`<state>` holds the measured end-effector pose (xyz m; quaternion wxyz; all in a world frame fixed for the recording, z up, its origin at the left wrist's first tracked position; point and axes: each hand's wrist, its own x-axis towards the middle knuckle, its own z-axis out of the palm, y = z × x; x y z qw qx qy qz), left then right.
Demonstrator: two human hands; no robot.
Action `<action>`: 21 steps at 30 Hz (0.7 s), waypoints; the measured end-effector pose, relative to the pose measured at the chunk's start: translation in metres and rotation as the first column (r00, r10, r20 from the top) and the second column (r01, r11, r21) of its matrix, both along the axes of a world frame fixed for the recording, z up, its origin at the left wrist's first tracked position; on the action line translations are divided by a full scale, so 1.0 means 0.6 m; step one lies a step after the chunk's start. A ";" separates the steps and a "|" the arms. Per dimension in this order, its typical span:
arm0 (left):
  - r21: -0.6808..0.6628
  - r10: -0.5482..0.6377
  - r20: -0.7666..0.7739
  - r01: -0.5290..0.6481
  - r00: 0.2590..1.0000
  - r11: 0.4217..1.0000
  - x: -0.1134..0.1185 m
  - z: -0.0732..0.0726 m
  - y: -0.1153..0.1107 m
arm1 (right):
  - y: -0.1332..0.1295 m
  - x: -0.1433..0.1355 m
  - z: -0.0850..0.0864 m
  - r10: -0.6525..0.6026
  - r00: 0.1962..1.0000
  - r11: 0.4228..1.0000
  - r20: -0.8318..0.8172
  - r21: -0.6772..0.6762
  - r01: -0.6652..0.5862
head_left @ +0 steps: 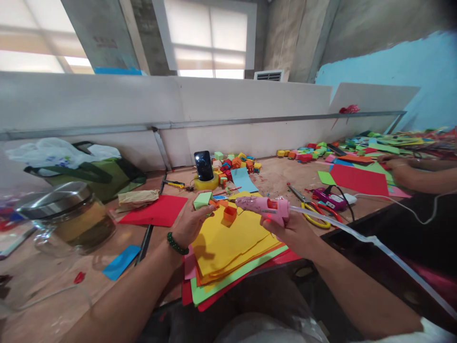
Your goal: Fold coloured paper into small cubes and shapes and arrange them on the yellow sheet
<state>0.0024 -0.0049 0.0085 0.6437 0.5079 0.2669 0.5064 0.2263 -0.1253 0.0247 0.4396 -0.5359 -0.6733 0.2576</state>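
Observation:
My left hand [193,220], with a green bead bracelet [177,243] at the wrist, is closed on a small light green paper box [203,200]. An orange paper piece [214,203] shows at its fingertips. My right hand [298,233] is wrapped round the handle of a pink hot glue gun [264,206], whose red light is lit. The gun's nozzle points left, close to the orange piece; whether they touch I cannot tell. Below the nozzle, an open orange paper box [229,216] rests on a stack of yellow paper sheets [228,243]. A long clear glue stick [332,221] trails from the gun's back.
Behind stand a phone [203,166] on a yellow tape roll [206,181] and a heap of small coloured boxes [235,163]. Scissors [303,197] lie right, near a purple device [330,197]. Left are a glass jug [71,219] and red paper [157,210]. Another person's arm [421,174] reaches in.

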 end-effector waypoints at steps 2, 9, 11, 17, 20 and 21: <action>0.028 -0.009 -0.014 0.009 1.000 1.000 0.000 0.000 -0.001 | 0.003 -0.003 -0.001 0.020 0.999 1.000 0.028 -0.010 -0.019; 0.044 -0.016 -0.033 0.017 0.999 0.999 -0.003 0.001 -0.002 | 0.011 -0.005 -0.006 0.059 0.997 0.998 0.046 0.015 -0.060; 0.038 -0.015 -0.023 0.016 1.000 0.999 -0.003 0.003 -0.004 | 0.010 -0.004 -0.008 0.059 0.997 0.998 0.041 0.021 -0.060; 0.035 -0.017 -0.004 0.018 1.000 0.999 0.000 0.006 -0.006 | 0.001 -0.010 -0.012 0.020 0.999 0.999 0.032 -0.037 -0.019; 0.015 -0.004 -0.009 0.004 1.000 1.000 -0.001 0.007 -0.007 | 0.004 -0.014 -0.013 0.003 1.000 1.000 0.020 -0.030 -0.003; 0.010 -0.001 -0.012 0.001 1.000 1.000 -0.001 0.007 -0.007 | 0.006 -0.015 -0.012 0.005 1.000 1.000 0.016 -0.024 -0.004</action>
